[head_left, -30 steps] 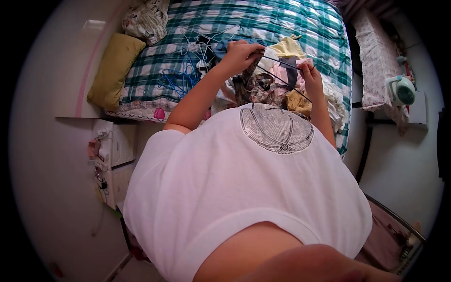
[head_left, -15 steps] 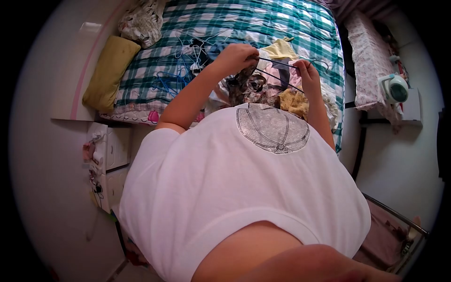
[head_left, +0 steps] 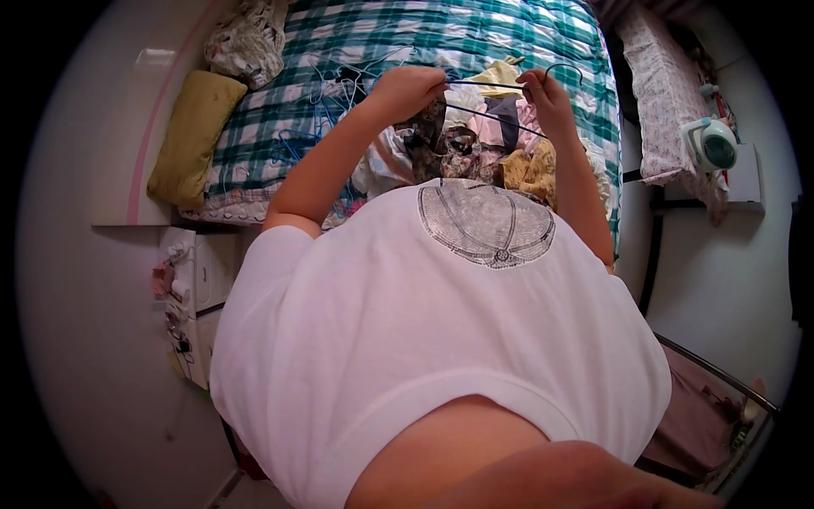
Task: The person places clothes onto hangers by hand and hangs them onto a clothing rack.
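A dark blue clothes hanger (head_left: pixel 485 84) stretches between my two hands above a heap of clothes. My left hand (head_left: pixel 411 90) is closed around its left end. Dark patterned cloth (head_left: pixel 426 136) hangs or lies just below that hand; whether the fingers also grip it I cannot tell. On the other side, my right hand (head_left: pixel 548 97) pinches the hanger near its hook, which curves out past the fingers. Under the hanger lie pink and grey cloth (head_left: pixel 500 123), a mustard lacy garment (head_left: pixel 530 170) and a yellow garment (head_left: pixel 498 78).
Several blue and white hangers (head_left: pixel 305 140) are tangled on the green checked bed cover (head_left: pixel 381 34), left of the clothes. An olive pillow (head_left: pixel 191 136) rests at the bed's left edge. White drawers (head_left: pixel 212 263) stand at left, and a small fan-like device (head_left: pixel 716 146) at right.
Both hands have moved a little farther forward over the bed with the hanger. Its hook now shows more plainly beyond my right hand.
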`<move>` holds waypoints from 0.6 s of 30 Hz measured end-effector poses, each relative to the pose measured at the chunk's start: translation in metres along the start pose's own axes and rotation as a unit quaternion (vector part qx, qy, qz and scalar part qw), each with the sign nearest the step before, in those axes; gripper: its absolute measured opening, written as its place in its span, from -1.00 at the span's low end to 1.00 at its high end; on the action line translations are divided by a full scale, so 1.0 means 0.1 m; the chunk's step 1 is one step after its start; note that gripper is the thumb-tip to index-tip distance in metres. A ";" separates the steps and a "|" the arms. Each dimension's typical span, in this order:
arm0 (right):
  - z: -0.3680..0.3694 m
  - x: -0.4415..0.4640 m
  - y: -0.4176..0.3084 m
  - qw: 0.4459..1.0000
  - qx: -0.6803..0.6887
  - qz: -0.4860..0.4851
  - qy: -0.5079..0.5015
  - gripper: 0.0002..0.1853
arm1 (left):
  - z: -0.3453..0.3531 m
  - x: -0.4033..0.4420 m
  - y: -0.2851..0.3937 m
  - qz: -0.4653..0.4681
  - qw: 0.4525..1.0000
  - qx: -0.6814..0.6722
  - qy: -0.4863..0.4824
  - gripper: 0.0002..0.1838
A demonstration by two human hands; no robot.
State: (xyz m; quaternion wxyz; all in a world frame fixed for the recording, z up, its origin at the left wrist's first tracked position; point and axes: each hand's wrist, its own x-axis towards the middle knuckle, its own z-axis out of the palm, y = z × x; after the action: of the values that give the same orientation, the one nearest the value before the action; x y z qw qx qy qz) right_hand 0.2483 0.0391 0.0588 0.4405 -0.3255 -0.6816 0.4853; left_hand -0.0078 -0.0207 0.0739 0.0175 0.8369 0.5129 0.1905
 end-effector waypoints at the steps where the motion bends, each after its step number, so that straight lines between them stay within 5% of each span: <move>1: 0.01 0.01 0.01 1.000 -0.004 0.013 -0.005 -0.75 | 0.03 -0.01 -0.01 -0.001 1.000 -0.004 -0.005 -0.77; 14: 0.06 0.12 0.10 0.998 0.029 -0.040 0.039 -0.77 | 0.11 0.01 -0.02 -0.019 1.000 0.001 0.017 -0.78; 18: 0.26 -0.03 0.41 0.959 -0.210 -0.135 0.136 -0.72 | 0.13 -0.10 -0.06 -0.073 0.996 0.056 0.019 -0.80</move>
State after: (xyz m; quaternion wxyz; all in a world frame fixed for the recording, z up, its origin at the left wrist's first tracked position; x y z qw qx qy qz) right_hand 0.2264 0.0399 0.0158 0.5126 -0.3785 -0.7391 0.2185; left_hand -0.0127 -0.0243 0.0571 -0.0257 0.7934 0.5824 0.1752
